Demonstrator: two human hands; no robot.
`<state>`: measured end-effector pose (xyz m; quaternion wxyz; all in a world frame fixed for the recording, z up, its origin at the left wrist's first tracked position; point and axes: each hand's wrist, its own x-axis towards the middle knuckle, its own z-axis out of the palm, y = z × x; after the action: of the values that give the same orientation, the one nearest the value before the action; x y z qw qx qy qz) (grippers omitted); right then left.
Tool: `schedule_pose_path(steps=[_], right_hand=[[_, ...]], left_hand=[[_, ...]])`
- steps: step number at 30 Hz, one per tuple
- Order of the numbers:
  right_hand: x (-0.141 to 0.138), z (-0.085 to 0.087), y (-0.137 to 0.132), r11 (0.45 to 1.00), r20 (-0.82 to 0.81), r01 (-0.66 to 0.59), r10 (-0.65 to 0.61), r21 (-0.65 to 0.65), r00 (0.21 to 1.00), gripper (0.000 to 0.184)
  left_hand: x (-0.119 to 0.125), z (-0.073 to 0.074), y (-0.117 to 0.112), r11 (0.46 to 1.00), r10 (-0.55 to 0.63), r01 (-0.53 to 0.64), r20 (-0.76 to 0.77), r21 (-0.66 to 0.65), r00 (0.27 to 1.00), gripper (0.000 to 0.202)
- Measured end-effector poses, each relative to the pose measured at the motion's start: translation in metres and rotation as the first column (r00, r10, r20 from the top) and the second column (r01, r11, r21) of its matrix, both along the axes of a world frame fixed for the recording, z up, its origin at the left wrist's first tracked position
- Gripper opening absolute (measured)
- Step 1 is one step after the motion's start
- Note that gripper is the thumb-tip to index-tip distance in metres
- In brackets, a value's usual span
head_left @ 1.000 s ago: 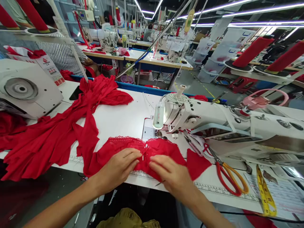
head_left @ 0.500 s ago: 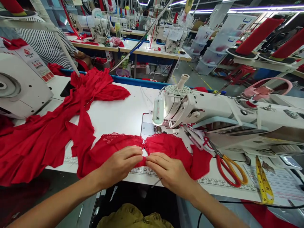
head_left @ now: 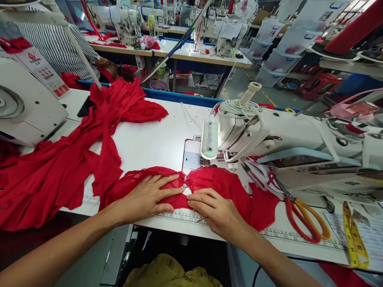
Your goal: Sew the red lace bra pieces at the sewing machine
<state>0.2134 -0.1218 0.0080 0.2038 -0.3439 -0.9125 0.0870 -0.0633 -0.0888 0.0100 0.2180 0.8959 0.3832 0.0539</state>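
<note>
A red lace garment piece (head_left: 221, 183) lies flat on the white table (head_left: 155, 139), just in front of the sewing machine (head_left: 269, 135). My left hand (head_left: 149, 197) rests on its left half with fingers stretched out flat. My right hand (head_left: 218, 211) presses on the middle seam area, fingers extended and close together, their tips meeting those of the left hand. Neither hand grips anything.
A pile of red fabric (head_left: 60, 167) spreads over the table's left side. Orange-handled scissors (head_left: 302, 215) and a yellow tape measure (head_left: 354, 235) lie at right. Another white machine (head_left: 26, 103) stands at far left, with a person in a striped shirt (head_left: 60, 48) behind.
Both hands went from pinching the garment's centre to lying flatter on it. The camera view shifted left and slightly closer.
</note>
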Motion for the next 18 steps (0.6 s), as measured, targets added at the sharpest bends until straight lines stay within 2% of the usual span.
schedule_pose_path(steps=[3,5,7,10,14,16,18], right_hand=[[0.001,0.001,0.0,0.999,-0.002,0.007,-0.007,-0.037,1.0,0.033],[-0.002,0.004,-0.001,1.0,0.006,0.007,-0.007,-0.013,1.0,0.033],[-0.008,0.01,-0.003,0.998,0.021,0.0,-0.001,0.066,1.0,0.032],[-0.024,0.015,-0.003,0.976,0.065,-0.083,0.072,0.2,0.995,0.028],[-0.049,0.009,0.006,0.944,0.105,-0.161,0.136,0.288,0.985,0.023],[-0.054,0.007,0.004,0.943,0.094,-0.168,0.147,0.286,0.985,0.029],[-0.053,0.011,-0.005,0.97,0.091,-0.173,0.159,0.17,0.983,0.027]], left_hand=[[-0.002,0.003,0.004,0.999,-0.034,0.033,-0.024,-0.037,0.999,0.063],[-0.001,0.005,0.005,0.998,-0.037,0.035,-0.038,-0.056,0.999,0.064],[0.0,0.007,0.006,0.997,-0.041,0.037,-0.053,-0.075,0.998,0.064],[0.001,0.01,0.007,0.993,-0.059,0.051,-0.08,-0.106,0.995,0.063],[0.0,0.007,0.008,0.993,-0.071,0.064,-0.075,-0.099,0.995,0.065],[-0.001,0.005,0.008,0.994,-0.069,0.062,-0.066,-0.095,0.995,0.066],[-0.002,0.005,0.008,0.993,-0.072,0.066,-0.057,-0.096,0.996,0.066]])
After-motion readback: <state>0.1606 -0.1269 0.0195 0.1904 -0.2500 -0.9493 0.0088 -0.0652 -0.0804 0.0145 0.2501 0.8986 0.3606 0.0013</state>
